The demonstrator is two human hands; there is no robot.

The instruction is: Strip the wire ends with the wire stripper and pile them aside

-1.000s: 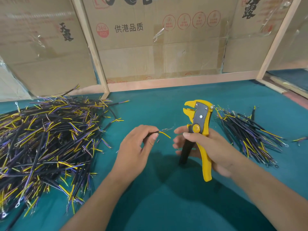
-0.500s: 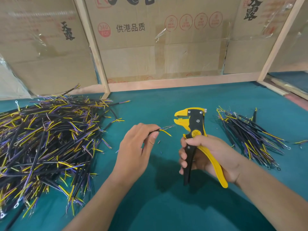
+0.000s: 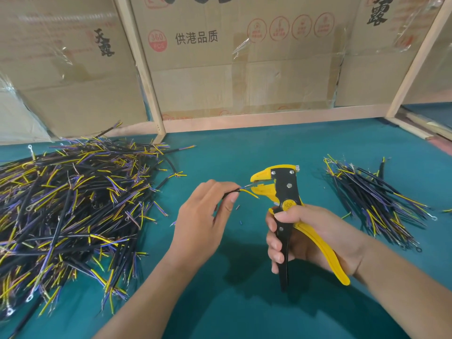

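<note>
My left hand pinches a black wire whose end sits in the mouth of the wire stripper, gripped by my right hand. Wire piles flank them on the teal table: a big heap left, a smaller pile right, with taped cardboard boxes behind.

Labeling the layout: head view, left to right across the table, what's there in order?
Large wire pile → left hand pinching a wire → wire stripper gripped by the right hand → small wire pile, all on the teal table.
</note>
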